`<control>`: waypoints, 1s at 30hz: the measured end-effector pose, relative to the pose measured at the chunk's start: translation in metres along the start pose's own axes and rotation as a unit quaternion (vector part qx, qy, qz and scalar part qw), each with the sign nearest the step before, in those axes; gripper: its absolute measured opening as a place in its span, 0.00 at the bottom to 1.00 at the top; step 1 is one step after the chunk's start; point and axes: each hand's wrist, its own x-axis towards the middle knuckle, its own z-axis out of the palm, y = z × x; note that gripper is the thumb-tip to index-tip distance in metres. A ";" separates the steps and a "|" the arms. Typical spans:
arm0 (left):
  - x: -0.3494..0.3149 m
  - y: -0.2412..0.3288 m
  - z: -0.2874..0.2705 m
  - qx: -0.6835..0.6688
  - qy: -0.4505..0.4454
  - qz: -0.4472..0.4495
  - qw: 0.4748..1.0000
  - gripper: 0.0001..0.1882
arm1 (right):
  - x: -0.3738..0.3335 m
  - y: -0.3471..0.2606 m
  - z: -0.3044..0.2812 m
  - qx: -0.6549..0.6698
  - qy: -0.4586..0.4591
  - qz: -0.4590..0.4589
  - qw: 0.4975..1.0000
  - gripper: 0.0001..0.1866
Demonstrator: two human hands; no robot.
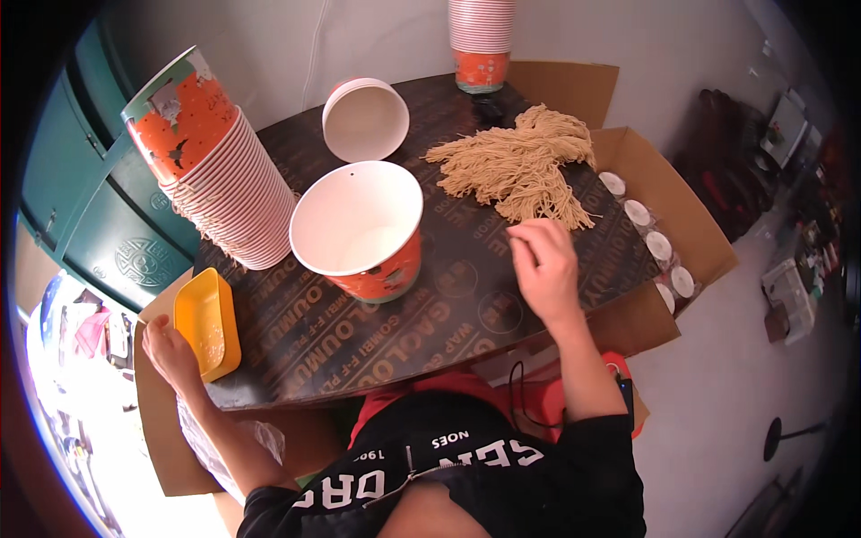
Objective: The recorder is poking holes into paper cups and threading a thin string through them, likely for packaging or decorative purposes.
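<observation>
My left hand is at the left table edge, beside a yellow plastic tray with small pale bits in it. Its fingers are curled together, and whatever they may hold is hidden. Just in front of a bundle of tan strings, my right hand is closed in a pinch; I cannot make out anything in it. Between the hands stands a white-lined paper bucket with an orange and green outside, its mouth up and a small dark hole near the rim.
A tall tilted stack of paper buckets fills the left. Another bucket lies on its side behind, and a second stack stands at the back. Right of the dark table, an open cardboard box holds several white-topped round items.
</observation>
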 end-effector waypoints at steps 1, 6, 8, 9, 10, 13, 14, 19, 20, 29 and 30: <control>0.002 0.003 -0.001 0.001 -0.006 0.000 1.000 0.11 | -0.002 0.015 -0.010 -0.025 0.011 0.025 0.999 0.05; -0.004 0.020 -0.011 -0.051 0.055 -0.012 0.997 0.06 | -0.009 0.098 -0.055 -0.202 -0.001 0.097 0.975 0.02; -0.004 0.038 -0.014 -0.064 0.061 -0.020 0.996 0.06 | -0.014 0.133 -0.073 -0.261 -0.024 0.135 0.955 0.07; -0.004 0.048 -0.015 -0.077 0.068 -0.028 0.994 0.06 | -0.016 0.149 -0.080 -0.263 -0.040 0.155 0.951 0.07; -0.005 0.055 -0.017 -0.079 0.068 -0.028 0.994 0.06 | -0.018 0.163 -0.085 -0.263 -0.056 0.175 0.947 0.08; -0.009 0.072 -0.021 -0.095 0.054 -0.009 0.994 0.06 | -0.011 0.182 -0.085 -0.209 -0.089 0.216 0.950 0.08; -0.010 0.077 -0.021 -0.108 0.052 0.006 0.993 0.05 | -0.008 0.183 -0.085 -0.177 -0.107 0.236 0.949 0.07; -0.017 0.108 -0.024 -0.179 0.026 0.038 0.983 0.04 | -0.003 0.180 -0.079 -0.240 -0.134 0.188 0.943 0.05; -0.018 0.114 -0.025 -0.180 0.025 0.040 0.983 0.04 | -0.005 0.182 -0.081 -0.250 -0.140 0.167 0.944 0.04; -0.040 0.172 -0.040 -0.281 -0.024 0.115 0.952 0.06 | -0.024 0.035 -0.046 -0.180 -0.168 -0.044 0.968 0.05; -0.042 0.182 -0.042 -0.288 -0.037 0.131 0.948 0.06 | -0.027 0.011 -0.036 -0.147 -0.174 -0.072 0.971 0.05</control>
